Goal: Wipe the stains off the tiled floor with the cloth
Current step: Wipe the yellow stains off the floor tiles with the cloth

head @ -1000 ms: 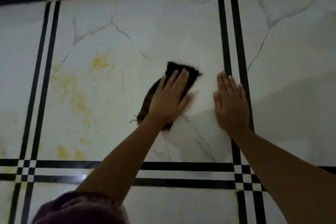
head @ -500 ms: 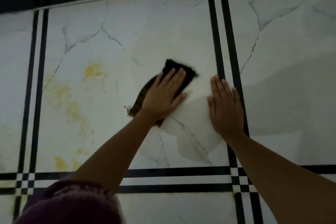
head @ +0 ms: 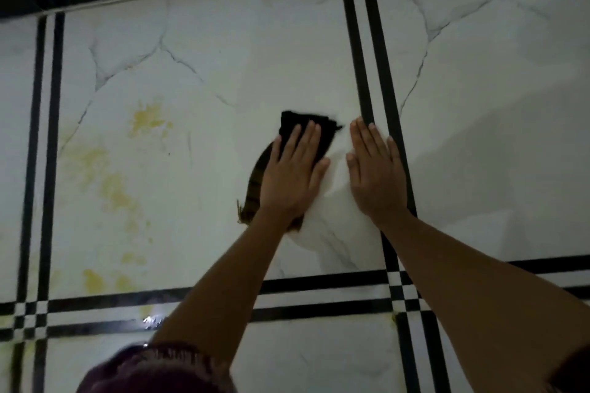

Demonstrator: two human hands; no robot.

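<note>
My left hand (head: 292,175) has slid the dark, brown-striped cloth (head: 306,129) rightward; palm flat, pressing it on the white marble-patterned tiled floor (head: 242,51); right hand (head: 376,169) braces empty; next, I judge, the yellow stains (head: 116,191) leftward.

- Both forearms bare, no watch or ring on the left hand (head: 292,175) or right hand (head: 376,175).
- Dark maroon sleeve (head: 153,370) (fabric blurred) near the frame's bottom.

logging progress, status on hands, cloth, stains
Left hand flat on dark cloth. Right hand flat on white tile. Yellow stains remain, unobstructed.
</note>
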